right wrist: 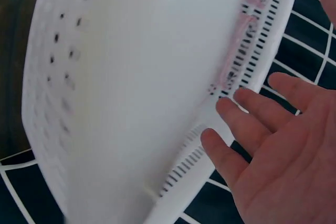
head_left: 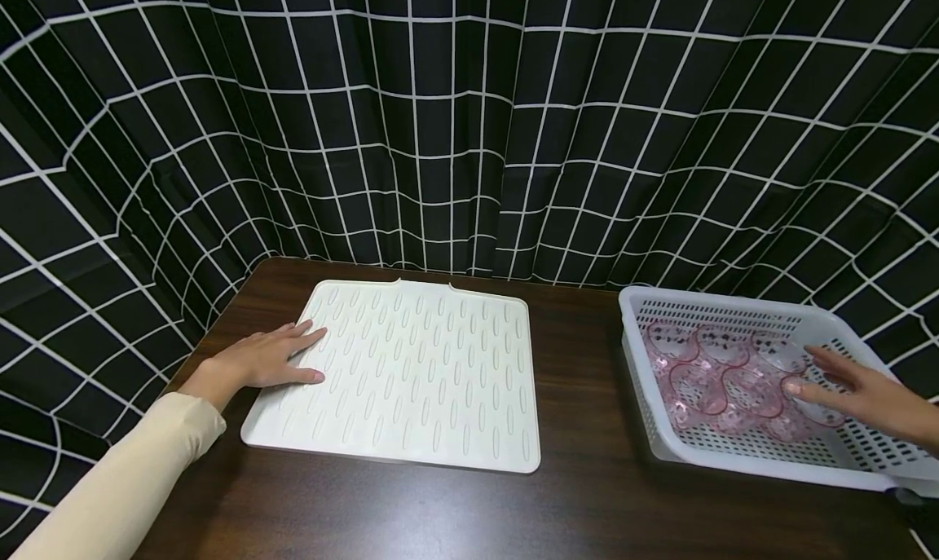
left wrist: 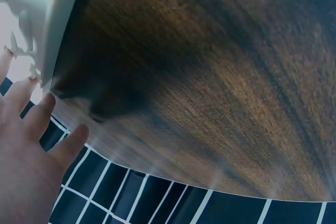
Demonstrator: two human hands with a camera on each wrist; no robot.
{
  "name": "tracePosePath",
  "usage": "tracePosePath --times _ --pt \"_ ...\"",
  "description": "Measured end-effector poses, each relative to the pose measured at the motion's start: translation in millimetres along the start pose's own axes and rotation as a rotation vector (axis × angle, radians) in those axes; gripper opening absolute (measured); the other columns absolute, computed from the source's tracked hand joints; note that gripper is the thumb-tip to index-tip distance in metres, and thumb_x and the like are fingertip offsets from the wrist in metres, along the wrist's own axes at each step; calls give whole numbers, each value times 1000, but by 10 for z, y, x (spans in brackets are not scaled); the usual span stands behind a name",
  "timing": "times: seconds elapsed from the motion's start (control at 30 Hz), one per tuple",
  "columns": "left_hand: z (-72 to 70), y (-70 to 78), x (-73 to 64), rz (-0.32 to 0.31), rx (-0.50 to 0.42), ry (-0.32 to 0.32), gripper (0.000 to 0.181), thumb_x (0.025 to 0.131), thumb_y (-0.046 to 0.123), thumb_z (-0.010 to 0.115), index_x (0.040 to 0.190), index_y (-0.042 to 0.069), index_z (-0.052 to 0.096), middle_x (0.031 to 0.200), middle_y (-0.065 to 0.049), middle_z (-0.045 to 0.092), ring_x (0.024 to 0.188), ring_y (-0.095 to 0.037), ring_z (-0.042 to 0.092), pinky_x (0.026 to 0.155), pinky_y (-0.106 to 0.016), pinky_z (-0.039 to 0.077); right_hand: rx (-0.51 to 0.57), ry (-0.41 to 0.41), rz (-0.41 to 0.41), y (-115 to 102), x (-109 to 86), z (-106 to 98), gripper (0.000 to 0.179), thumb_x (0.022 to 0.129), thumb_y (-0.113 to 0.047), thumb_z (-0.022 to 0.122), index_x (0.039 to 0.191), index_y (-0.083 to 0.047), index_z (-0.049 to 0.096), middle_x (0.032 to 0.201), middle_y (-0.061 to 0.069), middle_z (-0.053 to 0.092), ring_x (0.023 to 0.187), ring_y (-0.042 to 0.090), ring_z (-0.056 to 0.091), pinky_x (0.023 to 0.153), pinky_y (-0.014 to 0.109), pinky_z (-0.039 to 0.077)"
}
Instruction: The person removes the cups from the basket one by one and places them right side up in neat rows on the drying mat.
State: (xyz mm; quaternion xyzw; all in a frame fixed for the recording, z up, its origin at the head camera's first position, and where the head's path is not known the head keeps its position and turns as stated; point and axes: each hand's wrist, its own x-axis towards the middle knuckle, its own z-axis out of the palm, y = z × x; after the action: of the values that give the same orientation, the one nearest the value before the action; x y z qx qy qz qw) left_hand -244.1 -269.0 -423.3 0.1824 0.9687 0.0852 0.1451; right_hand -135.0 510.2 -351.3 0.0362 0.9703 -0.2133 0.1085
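A white mat (head_left: pixel 421 372) with rows of raised oval ridges lies flat on the dark wooden table. My left hand (head_left: pixel 267 360) rests at its left edge, fingers spread and straight over the surface. On the right, a white plastic basket (head_left: pixel 634 356) holds several clear pink cups (head_left: pixel 689 385) with wavy rims, grouped in rows. Over the basket's right part reaches my right hand (head_left: pixel 854 387), thumb and fingers apart, close to the nearest cups and holding nothing. In the right wrist view its fingers (right wrist: pixel 252 121) extend loosely beside the basket's slotted wall.
The brown wooden table (head_left: pixel 579 381) shows between the mat and the basket and along the front. A black curtain (head_left: pixel 455 120) with a white grid hangs behind the table and round both sides. A small dark object (head_left: pixel 910 497) sits by the basket's lower right corner.
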Motion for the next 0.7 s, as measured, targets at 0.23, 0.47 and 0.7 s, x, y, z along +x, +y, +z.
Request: tracePosePath --times 0.23,0.47,0.7 --pt "17 -21 -13 33 31 49 99 81 73 62 153 9 40 157 -27 30 142 -51 27 107 -71 25 -12 -31 -31 133 -13 77 93 102 -37 56 143 24 -1 139 56 4 123 76 9 88 83 23" --pt "35 -47 -17 51 31 63 101 80 73 64 152 6 40 156 -26 32 141 -52 30 106 -70 29 -35 -43 -34 201 20 114 94 97 -33 66 145 22 6 136 57 13 120 76 17 87 83 27" --pt "62 -44 -6 51 12 48 102 81 71 64 152 3 38 157 -26 31 143 -49 28 107 -69 29 -72 -54 -34 257 45 121 99 91 -30 73 143 24 8 133 57 17 114 74 26 86 80 32"
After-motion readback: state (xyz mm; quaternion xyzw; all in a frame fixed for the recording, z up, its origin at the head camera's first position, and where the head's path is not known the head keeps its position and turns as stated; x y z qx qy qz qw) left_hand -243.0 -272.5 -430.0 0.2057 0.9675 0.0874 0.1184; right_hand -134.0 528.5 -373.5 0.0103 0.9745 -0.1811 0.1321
